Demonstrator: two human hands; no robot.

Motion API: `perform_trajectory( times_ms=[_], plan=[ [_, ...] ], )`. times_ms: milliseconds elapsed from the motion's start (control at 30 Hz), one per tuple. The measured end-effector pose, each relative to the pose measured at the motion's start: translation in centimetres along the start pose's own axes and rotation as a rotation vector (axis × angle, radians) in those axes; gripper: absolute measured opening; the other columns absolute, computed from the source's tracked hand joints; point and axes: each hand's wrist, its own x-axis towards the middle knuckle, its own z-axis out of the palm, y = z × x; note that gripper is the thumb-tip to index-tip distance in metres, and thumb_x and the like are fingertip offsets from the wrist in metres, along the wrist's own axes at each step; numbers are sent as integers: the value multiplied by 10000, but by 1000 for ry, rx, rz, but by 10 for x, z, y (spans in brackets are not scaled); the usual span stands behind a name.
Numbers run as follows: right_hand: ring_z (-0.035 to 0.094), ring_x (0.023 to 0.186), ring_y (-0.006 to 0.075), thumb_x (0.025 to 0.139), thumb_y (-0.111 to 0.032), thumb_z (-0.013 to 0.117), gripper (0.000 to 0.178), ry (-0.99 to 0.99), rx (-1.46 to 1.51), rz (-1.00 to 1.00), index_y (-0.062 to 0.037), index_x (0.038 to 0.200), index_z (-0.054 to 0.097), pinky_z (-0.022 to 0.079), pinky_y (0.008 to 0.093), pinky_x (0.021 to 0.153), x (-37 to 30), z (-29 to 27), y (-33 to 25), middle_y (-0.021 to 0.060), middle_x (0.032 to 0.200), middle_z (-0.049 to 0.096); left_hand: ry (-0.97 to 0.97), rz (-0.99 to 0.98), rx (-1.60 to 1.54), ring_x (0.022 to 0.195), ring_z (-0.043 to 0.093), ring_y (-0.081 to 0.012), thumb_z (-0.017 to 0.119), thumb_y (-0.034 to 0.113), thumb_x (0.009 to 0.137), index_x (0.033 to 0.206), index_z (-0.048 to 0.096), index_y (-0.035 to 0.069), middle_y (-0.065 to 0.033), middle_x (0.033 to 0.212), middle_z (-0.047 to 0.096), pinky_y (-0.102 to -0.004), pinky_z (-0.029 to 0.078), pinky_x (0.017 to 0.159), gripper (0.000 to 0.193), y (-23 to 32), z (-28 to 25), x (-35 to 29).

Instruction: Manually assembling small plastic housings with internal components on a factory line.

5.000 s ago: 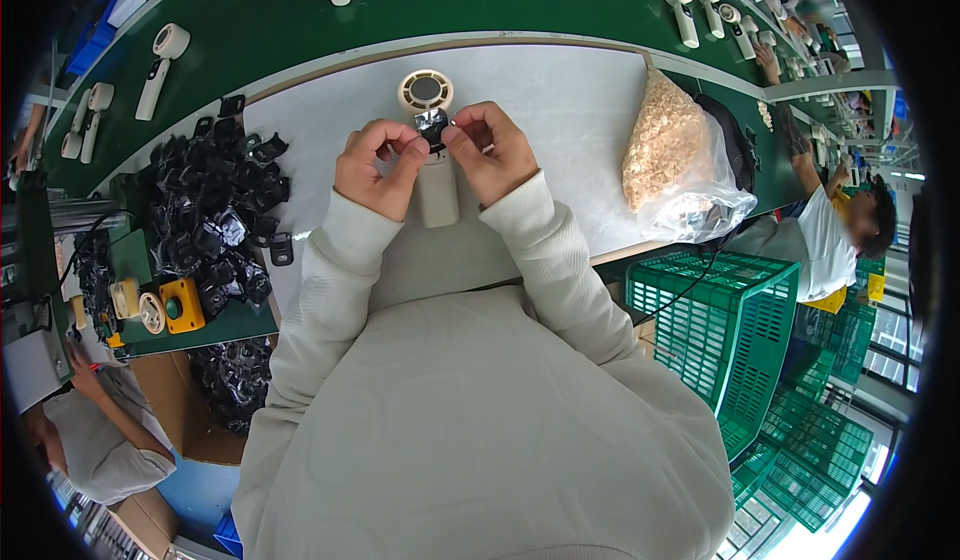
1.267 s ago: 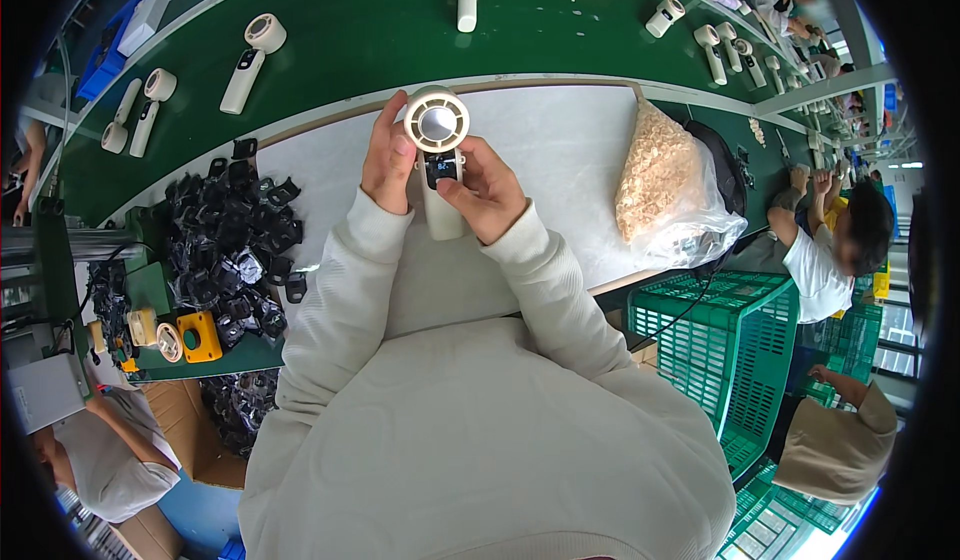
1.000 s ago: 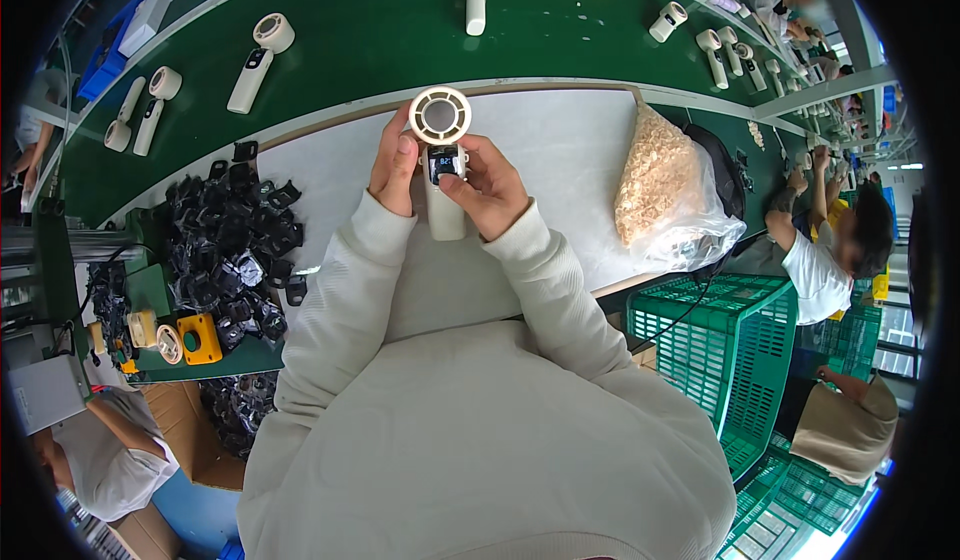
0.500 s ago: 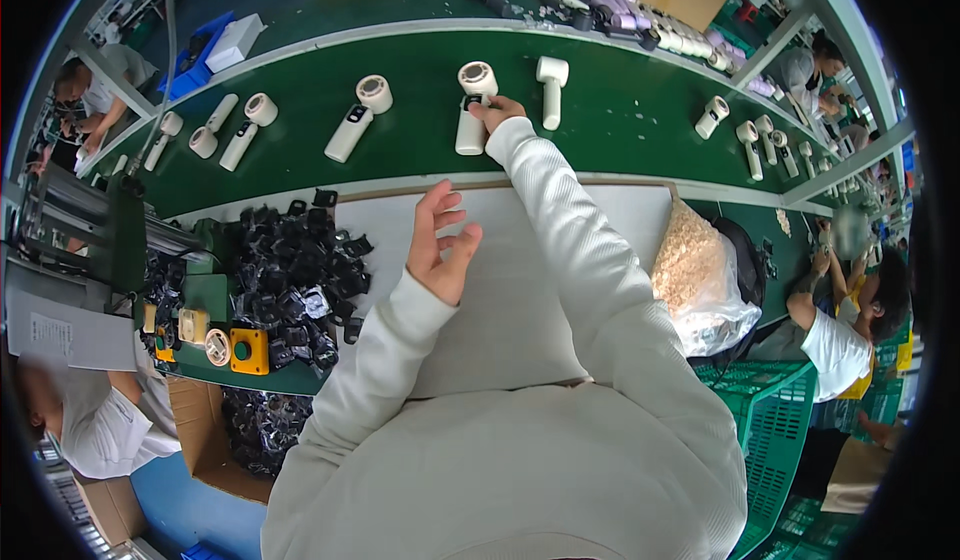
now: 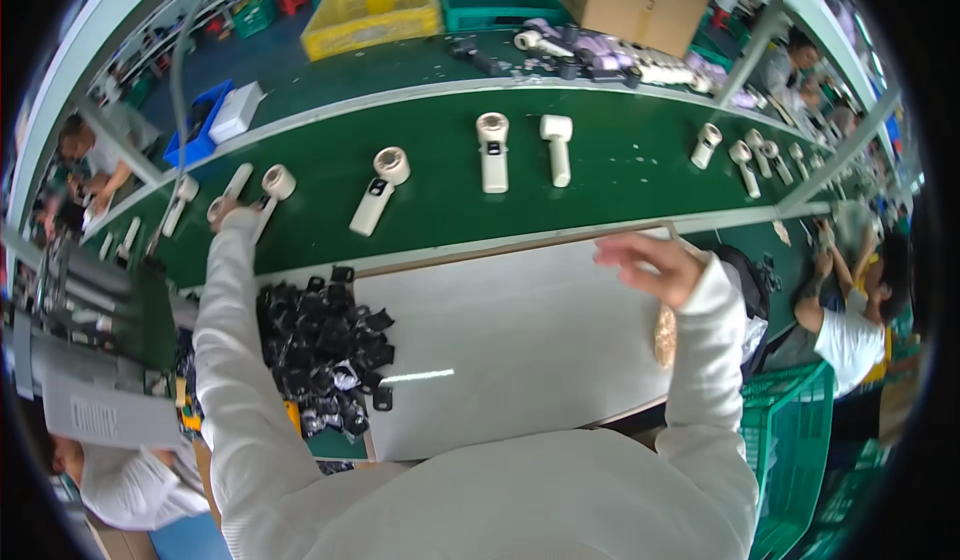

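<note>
My left arm stretches to the far left, and my left hand [image 5: 228, 212] is at the round head of a cream handheld fan [image 5: 240, 178] lying on the green belt. Its fingers are mostly hidden, so their grip does not show. A second fan [image 5: 279, 182] lies just right of that hand, its handle partly behind my wrist. My right hand [image 5: 655, 265], slightly blurred, hovers above the right part of the white work board [image 5: 520, 330], fingers stretched leftward and holding nothing. Farther along the belt lie a fan [image 5: 373, 205], another fan [image 5: 493, 155] and one with its head turned [image 5: 560, 150].
A heap of black plastic parts [image 5: 325, 350] covers the board's left side. A green crate [image 5: 790, 450] stands at my right. Behind the belt are a yellow crate [image 5: 372, 15], a cardboard box [image 5: 635, 5] and a pile of purple and white fans [image 5: 610, 55]. People work at both sides.
My right hand has left the fan in the middle of the belt and drawn back over the board. My left hand has gone from above the board to a fan at far left. The view has shifted.
</note>
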Motion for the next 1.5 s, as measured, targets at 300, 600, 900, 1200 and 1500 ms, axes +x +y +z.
perform_trajectory(
  times_ms=[300,600,900,1200,1500],
  plan=[
    [603,608,176,890,-175,554,164,708,105,1056,-52,903,662,518,303,500,-227,-14,73,70,753,664,201,226,458,1009,520,-345,565,367,862,1213,548,170,-78,1311,419,-440,479,819,403,-138,145,138],
    [661,912,312,744,-313,693,373,823,-754,1135,-79,1035,710,535,389,832,-173,-18,189,143,991,693,-50,-151,200,1243,408,-400,593,103,833,1296,490,201,-87,1489,204,-411,472,963,485,-98,119,122],
    [637,940,306,760,-281,693,325,991,-787,785,-79,1015,691,519,373,857,-128,8,168,136,1016,660,3,359,-128,865,580,-252,563,58,771,1015,528,144,-102,997,557,-334,481,773,261,-70,100,72],
    [613,968,301,776,-249,693,278,995,-870,503,-80,995,671,503,356,883,-147,24,171,129,1041,628,-414,897,-788,885,533,-284,561,-95,633,848,531,108,-88,1105,523,-335,439,801,298,130,-29,-31],
    [601,828,312,817,-25,612,122,1107,-856,138,-20,937,637,501,353,813,-195,34,131,151,994,611,-943,1360,-334,1093,501,-321,573,-88,623,930,585,114,-90,1301,499,-418,399,936,368,224,-120,-237]
  ],
)
